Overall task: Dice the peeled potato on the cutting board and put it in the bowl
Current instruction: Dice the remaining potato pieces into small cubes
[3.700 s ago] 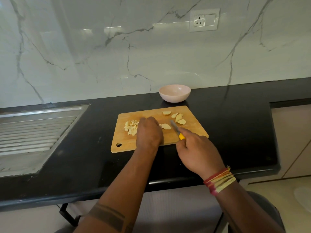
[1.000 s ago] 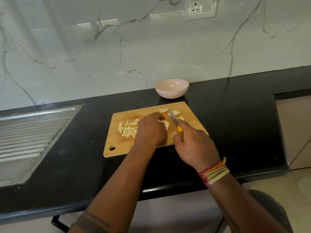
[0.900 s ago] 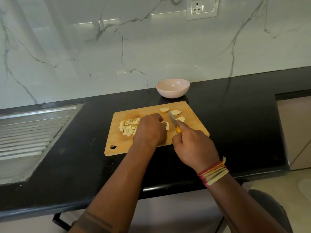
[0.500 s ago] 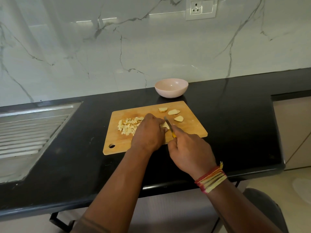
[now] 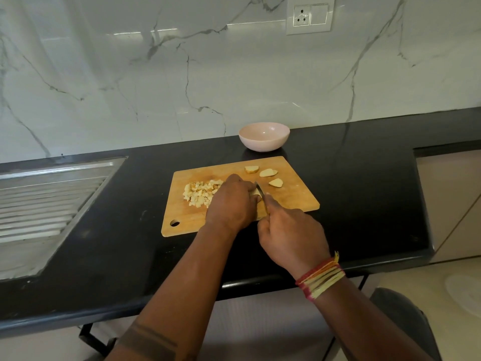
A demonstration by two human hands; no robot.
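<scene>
Wooden cutting board (image 5: 296,196) lies on the black surface (image 5: 364,178), hanging hole at its near-left corner. Pink bowl (image 5: 264,136) stands just beyond the board's far edge, apart from it, nothing visible inside.

Left hand (image 5: 231,204) rests knuckles-up over the middle of the board, fingers (image 5: 240,182) curled down and pressed together on a potato piece (image 5: 256,195); only a pale sliver of that piece shows at the fingertips. Right hand (image 5: 291,235) is closed round a knife (image 5: 261,195) (handle almost wholly hidden in the fist), index finger laid forward along the spine. The blade points away from the person and stands right against the left fingertips, at the held piece; whether its edge has reached the board cannot be told.

Diced potato (image 5: 200,194) sits in a loose heap on the left half of the board, touching or nearly touching the left hand. Three uncut potato slices (image 5: 268,173) lie apart from each other near the board's far-right corner, flat.

Thread bands, red and yellow, wrap the right wrist (image 5: 321,278). Ribbed steel drainboard (image 5: 46,201) is set into the surface at far left. Marble-pattern wall behind carries a white socket plate (image 5: 309,15).
</scene>
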